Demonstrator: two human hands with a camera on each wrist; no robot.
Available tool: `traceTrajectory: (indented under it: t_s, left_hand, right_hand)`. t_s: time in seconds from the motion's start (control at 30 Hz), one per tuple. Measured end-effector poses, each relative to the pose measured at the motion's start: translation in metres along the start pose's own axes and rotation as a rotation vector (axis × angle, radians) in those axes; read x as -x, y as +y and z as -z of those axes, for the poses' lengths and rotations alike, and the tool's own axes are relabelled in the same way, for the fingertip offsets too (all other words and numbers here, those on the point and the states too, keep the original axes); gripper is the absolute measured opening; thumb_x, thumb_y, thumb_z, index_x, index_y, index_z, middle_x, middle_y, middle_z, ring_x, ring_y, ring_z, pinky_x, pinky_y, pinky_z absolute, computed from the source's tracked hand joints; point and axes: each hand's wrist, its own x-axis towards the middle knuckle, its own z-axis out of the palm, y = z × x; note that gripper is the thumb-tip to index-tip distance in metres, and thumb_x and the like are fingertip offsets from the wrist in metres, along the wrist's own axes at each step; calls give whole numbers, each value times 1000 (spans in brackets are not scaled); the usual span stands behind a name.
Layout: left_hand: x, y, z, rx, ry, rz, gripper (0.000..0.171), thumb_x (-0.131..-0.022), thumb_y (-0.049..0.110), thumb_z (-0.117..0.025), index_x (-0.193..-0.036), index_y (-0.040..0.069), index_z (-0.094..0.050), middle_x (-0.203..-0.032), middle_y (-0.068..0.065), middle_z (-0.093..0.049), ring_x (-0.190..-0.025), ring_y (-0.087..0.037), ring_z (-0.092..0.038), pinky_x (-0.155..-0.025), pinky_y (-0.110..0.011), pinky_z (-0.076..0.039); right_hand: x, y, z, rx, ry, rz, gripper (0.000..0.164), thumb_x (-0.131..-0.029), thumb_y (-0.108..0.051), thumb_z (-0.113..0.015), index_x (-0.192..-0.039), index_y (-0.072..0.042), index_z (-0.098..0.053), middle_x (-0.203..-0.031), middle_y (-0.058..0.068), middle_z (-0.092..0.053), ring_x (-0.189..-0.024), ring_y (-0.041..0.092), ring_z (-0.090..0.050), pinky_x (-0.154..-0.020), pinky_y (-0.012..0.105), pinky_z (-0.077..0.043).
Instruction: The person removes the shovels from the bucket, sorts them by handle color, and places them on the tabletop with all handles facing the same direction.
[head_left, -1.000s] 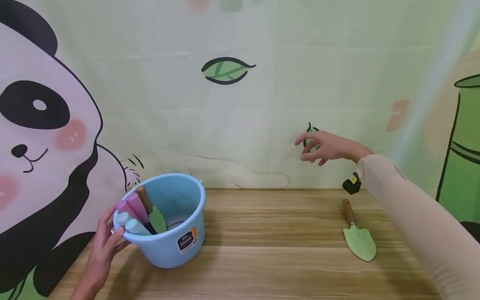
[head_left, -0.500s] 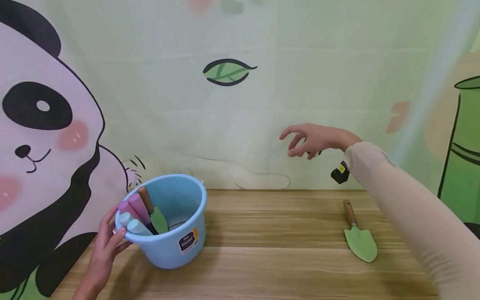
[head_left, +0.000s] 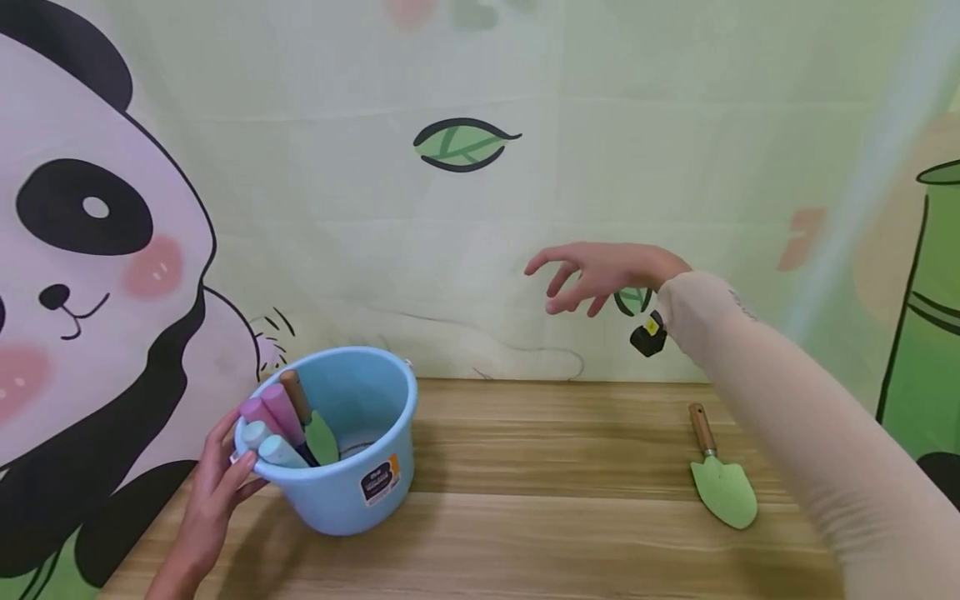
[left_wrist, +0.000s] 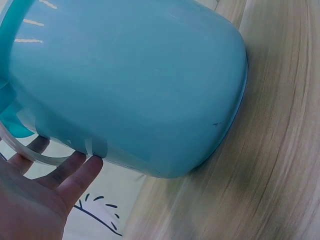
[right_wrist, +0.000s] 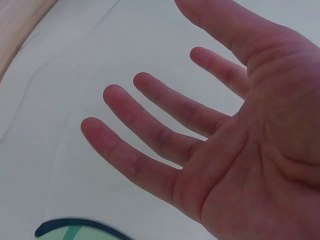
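A light blue bucket (head_left: 337,500) stands on the wooden table at the left. My left hand (head_left: 208,500) holds it at its left side, thumb right at the rim; in the left wrist view, fingers (left_wrist: 80,177) press against the wall beside a white handle (left_wrist: 30,152). Inside lean a green trowel (head_left: 322,440) with a brown wooden handle, two pink handles (head_left: 279,404) and two light blue handles (head_left: 279,452). My right hand (head_left: 600,271) hovers in the air, holding nothing, with fingers spread and slightly bent. Another green trowel (head_left: 723,492) lies on the table below my right forearm.
The wooden table (head_left: 555,542) meets a pale green backdrop (head_left: 480,250) printed with a panda (head_left: 90,250) and leaves. A small black device (head_left: 648,335) sits at my right wrist. A label (head_left: 380,481) marks the bucket's front.
My right hand has moved left through the air, from above the lying trowel towards the bucket. The left hand stays on the bucket. The head view has shifted slightly.
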Motion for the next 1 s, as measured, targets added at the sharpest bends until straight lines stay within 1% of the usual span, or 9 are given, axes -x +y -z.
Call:
traceTrajectory:
  t_s: [0.17,0.33,0.53,0.73,0.87,0.93,1.0]
  left_hand:
    - [1,0,0,-1,4,0,59,-110,19,-42,-164,26,-19,-160,-18,-26,-123,2,-49,-83,-20,-56]
    - [2,2,-1,-6,3,-2,59,-110,20,-42,-164,25,-19,-160,-20,-26,-122,3,-50,-83,-20,-56]
    - [2,2,-3,-1,5,-20,58,-110,18,-42,-163,24,-20,-155,-10,-33,-121,2,-52,-82,-20,-57]
    - [2,0,-5,44,4,-55,58,-109,13,-42,-163,20,-21,-148,2,-39,-120,1,-54,-82,-21,-57]
    - [1,-1,-7,58,8,-62,58,-109,12,-42,-163,18,-21,-145,4,-40,-119,2,-56,-81,-21,-57]
    - [0,-1,-7,55,10,-56,58,-109,12,-42,-163,18,-21,-146,3,-39,-119,2,-56,-81,-21,-57]
    - [0,-2,-8,49,11,-49,58,-109,13,-42,-163,19,-21,-147,2,-38,-119,2,-55,-81,-20,-57]
  right_hand:
    - [-10,-14,0,10,-14,28,69,-93,-35,-77,-151,-34,-40,-144,8,-53,-123,28,-60,-94,50,-56]
    - [-18,-28,-4,11,-23,57,69,-91,-37,-79,-149,-37,-42,-144,3,-53,-127,23,-57,-92,44,-58]
    - [-28,-47,-9,19,-45,72,69,-91,-37,-79,-149,-40,-41,-145,0,-52,-125,24,-57,-91,44,-58]
    - [-40,-61,-15,21,-69,94,71,-91,-37,-79,-150,-39,-40,-146,-1,-51,-124,23,-59,-91,46,-58]
    - [-49,-71,-19,16,-71,115,70,-91,-37,-80,-149,-39,-41,-146,-1,-50,-124,22,-58,-89,44,-59]
    - [-53,-75,-22,13,-73,124,69,-91,-36,-80,-149,-39,-41,-145,-2,-51,-123,22,-58,-88,44,-59]
    - [-58,-79,-24,9,-72,134,70,-91,-36,-80,-148,-38,-42,-145,-1,-51,-123,22,-58,-89,46,-59]
